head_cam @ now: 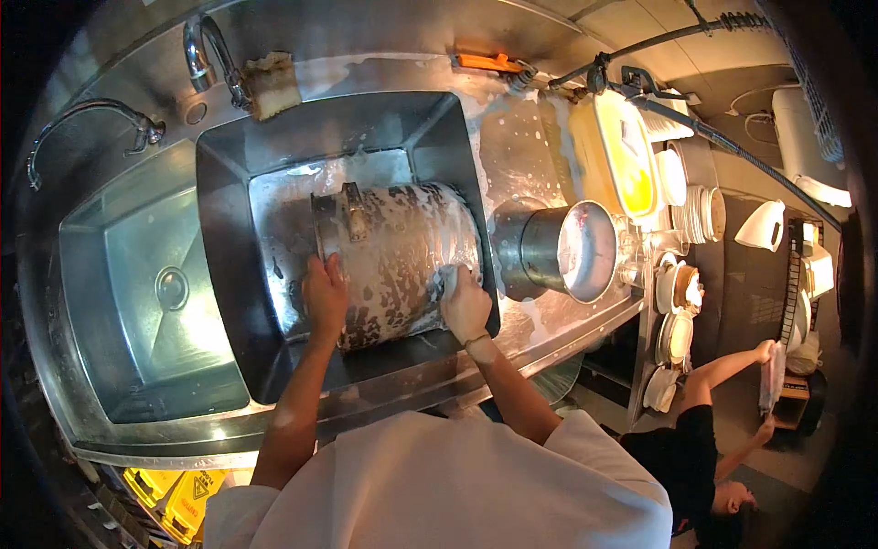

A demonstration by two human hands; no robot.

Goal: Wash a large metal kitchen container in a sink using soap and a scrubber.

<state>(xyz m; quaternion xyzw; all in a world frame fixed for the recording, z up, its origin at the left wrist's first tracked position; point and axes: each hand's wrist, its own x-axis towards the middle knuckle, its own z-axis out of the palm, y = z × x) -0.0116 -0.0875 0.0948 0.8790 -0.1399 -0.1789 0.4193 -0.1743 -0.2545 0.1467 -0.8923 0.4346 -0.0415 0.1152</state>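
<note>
A large metal stockpot (405,261), covered in suds, lies on its side in the right basin of a steel double sink (226,274). Its loop handle (354,213) faces up, and its rim is at the left. My left hand (325,291) grips that rim at the near side. My right hand (466,302) presses a pale, soapy scrubbing pad or cloth (449,278) against the pot's wall near its right end; the pad is mostly hidden by the fingers.
Two faucets (206,62) and a worn sponge (273,86) are behind the basins. On the wet right counter stand a metal pot (549,247), a yellowish tub (617,151), glasses and stacked dishes (696,214). A co-worker (679,446) in black holds something at the far right.
</note>
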